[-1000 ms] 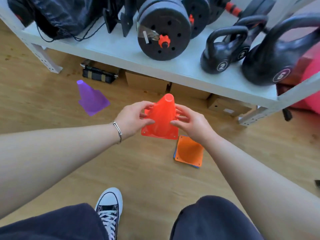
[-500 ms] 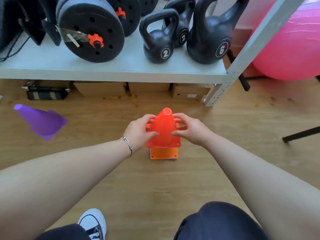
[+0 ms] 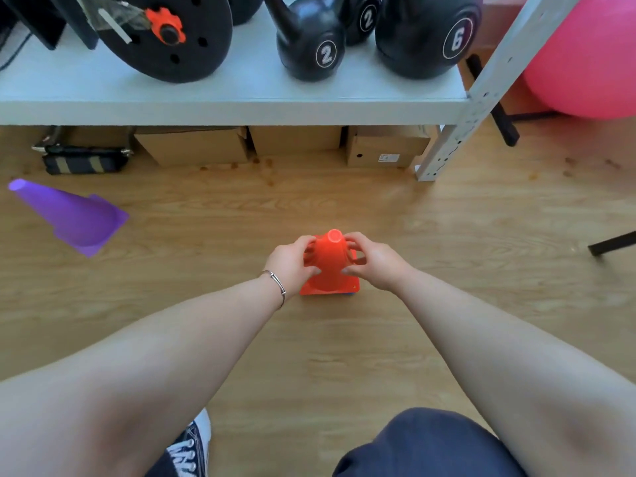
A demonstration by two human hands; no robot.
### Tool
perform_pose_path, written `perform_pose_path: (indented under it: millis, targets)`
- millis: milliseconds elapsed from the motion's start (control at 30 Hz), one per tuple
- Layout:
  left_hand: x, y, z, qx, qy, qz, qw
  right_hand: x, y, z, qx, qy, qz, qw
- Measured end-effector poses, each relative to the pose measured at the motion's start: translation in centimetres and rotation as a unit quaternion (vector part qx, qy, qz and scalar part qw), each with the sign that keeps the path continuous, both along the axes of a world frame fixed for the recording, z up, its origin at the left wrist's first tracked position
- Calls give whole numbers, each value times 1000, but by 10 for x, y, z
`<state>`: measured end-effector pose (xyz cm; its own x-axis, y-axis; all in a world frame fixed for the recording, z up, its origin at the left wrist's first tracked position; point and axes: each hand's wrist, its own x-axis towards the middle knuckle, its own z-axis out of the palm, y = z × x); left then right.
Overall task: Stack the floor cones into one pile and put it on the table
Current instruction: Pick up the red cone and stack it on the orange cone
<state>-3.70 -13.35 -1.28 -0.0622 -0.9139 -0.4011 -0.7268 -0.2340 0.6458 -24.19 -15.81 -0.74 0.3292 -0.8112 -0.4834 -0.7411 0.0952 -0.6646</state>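
Observation:
A red cone [image 3: 329, 263] stands upright on the wooden floor in the middle of the view, seated over a cone pile of which only a thin blue edge [image 3: 351, 293] shows at the base. My left hand [image 3: 292, 265] grips the red cone's left side and my right hand [image 3: 373, 261] grips its right side, fingers wrapped around it. A purple cone [image 3: 74, 215] lies on its side on the floor at the left, apart from the pile.
A white shelf [image 3: 241, 105] runs across the top, holding weight plates [image 3: 165, 36] and kettlebells [image 3: 311, 46]. Cardboard boxes [image 3: 382, 146] and a dark bag [image 3: 86, 160] sit beneath it. A pink ball [image 3: 592, 63] is at the right, with a black leg [image 3: 612, 242] below. My shoe [image 3: 191, 445] is near the bottom.
The red cone, held up in both hands before, has come down over the orange and blue cones on the floor. My view has shifted closer and to the right.

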Motion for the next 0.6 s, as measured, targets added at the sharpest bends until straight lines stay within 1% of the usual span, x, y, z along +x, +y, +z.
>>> perform_pose_path:
  millis: [133,300,433,600]
  targets:
    - [-3,-6,-4,4,-18,-3,1000,2,-9,-4,-23,49,34,998]
    - [-2,-8,-8,9,-35,-18,999,8,-12,-12,-33,89,46,994]
    - [0,-9,-13,9,-54,-35,998,12,-5,-21,-39,89,29,995]
    - [-1,-9,-14,17,-50,-28,998,12,-7,-22,-45,109,52,992]
